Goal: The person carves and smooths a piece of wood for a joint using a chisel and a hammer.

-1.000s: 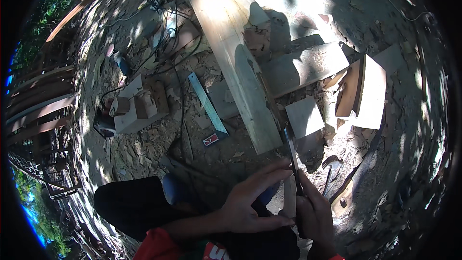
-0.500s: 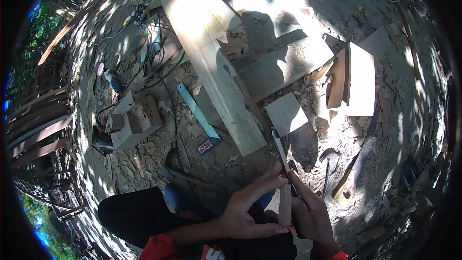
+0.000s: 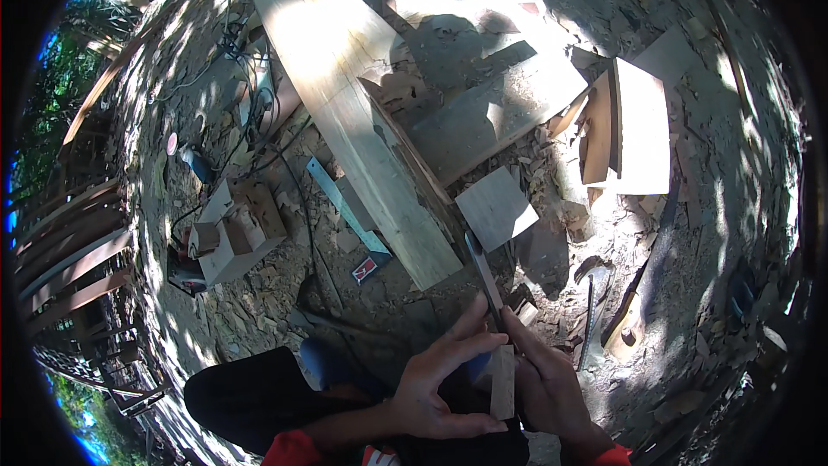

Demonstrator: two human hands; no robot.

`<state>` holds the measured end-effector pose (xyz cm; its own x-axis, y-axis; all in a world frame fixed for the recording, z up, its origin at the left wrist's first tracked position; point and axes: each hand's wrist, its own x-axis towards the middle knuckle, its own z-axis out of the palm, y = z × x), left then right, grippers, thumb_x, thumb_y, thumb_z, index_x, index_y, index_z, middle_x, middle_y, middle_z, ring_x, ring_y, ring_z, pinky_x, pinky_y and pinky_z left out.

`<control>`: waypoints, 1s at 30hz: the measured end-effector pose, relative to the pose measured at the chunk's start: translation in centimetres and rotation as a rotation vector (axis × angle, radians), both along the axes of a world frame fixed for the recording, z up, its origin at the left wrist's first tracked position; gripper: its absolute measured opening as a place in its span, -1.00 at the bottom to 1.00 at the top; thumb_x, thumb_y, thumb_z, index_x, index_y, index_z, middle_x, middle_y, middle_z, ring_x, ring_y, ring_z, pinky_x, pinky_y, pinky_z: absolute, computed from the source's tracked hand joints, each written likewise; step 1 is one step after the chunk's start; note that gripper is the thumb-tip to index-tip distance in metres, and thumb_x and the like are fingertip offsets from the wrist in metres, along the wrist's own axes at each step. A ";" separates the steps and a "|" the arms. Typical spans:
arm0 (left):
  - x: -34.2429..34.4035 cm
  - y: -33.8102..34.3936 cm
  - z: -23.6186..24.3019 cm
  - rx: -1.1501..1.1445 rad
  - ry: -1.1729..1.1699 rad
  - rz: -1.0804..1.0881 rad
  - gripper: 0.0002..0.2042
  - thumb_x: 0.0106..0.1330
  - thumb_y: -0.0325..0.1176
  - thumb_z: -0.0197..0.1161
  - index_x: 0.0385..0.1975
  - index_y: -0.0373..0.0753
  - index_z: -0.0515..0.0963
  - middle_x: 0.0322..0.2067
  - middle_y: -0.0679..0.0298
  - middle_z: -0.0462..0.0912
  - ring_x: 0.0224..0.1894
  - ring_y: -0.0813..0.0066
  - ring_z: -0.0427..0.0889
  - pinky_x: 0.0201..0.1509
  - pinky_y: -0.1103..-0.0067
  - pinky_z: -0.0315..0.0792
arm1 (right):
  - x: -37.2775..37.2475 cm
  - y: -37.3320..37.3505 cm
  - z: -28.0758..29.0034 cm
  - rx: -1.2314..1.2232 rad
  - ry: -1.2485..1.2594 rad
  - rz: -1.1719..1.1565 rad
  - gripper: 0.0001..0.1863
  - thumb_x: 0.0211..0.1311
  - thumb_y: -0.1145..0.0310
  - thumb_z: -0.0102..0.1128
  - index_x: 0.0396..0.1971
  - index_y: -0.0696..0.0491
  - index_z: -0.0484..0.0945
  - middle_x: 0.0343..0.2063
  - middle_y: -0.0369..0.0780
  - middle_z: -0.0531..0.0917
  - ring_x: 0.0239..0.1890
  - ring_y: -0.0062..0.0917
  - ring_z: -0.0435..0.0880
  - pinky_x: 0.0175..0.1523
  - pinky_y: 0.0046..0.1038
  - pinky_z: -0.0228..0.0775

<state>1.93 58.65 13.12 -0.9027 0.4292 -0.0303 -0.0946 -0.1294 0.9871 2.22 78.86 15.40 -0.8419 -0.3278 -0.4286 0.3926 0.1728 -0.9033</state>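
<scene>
My left hand (image 3: 431,384) is closed around a small wooden block (image 3: 502,387), its thumb at the block's lower end and its fingers near the upper end. My right hand (image 3: 549,384) presses in from the right, with fingers against a narrow flat metal tool (image 3: 485,274). That tool has a rounded tip and points up and slightly left, and the fingers hide its lower part. Just beyond the tip lies a square wooden piece (image 3: 498,207). A long plank (image 3: 371,147) stretches from there toward the upper left.
Left of the plank lie a try square (image 3: 349,209) with a metal blade, a boxy wooden piece (image 3: 237,233) and tangled black cables (image 3: 246,47). To the right are a pale wooden block (image 3: 642,134) and a hand tool with a wooden handle (image 3: 627,332). Wood chips cover the ground.
The whole scene has shifted a little left in the view. The metal tool leans further left, and both hands sit slightly lower, still together around the block.
</scene>
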 end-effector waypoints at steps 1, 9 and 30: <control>0.2 -0.1 0.2 -0.007 -0.008 -0.018 -0.14 0.01 -0.24 0.66 0.33 -0.36 0.37 0.51 -0.17 -0.05 0.58 0.10 -0.07 0.53 0.31 0.03 | 0.5 0.1 0.1 0.011 0.024 -0.005 -0.38 0.46 0.52 0.00 0.48 0.04 0.17 -0.42 -0.16 0.65 -0.50 -0.60 0.60 -0.34 -0.49 0.49; -0.2 -0.3 0.1 0.009 -0.006 -0.047 -0.14 0.01 -0.25 0.65 0.34 -0.36 0.35 0.52 -0.16 -0.10 0.58 0.11 -0.09 0.55 0.30 -0.02 | 0.4 0.0 0.3 0.013 0.003 -0.020 -0.39 0.46 0.52 0.01 0.48 0.04 0.18 -0.36 -0.14 0.65 -0.51 -0.59 0.60 -0.35 -0.49 0.49; -2.3 -6.9 0.0 -0.282 0.166 0.625 -0.03 -0.04 -0.02 0.62 0.35 -0.38 0.30 0.30 -0.06 0.37 0.37 0.10 0.38 0.44 0.24 0.23 | 3.1 3.6 -4.9 -0.055 -0.039 -0.666 -0.35 0.44 0.40 0.02 0.48 0.13 0.11 -0.65 -0.30 0.52 -0.67 -0.65 0.48 -0.52 -0.54 0.33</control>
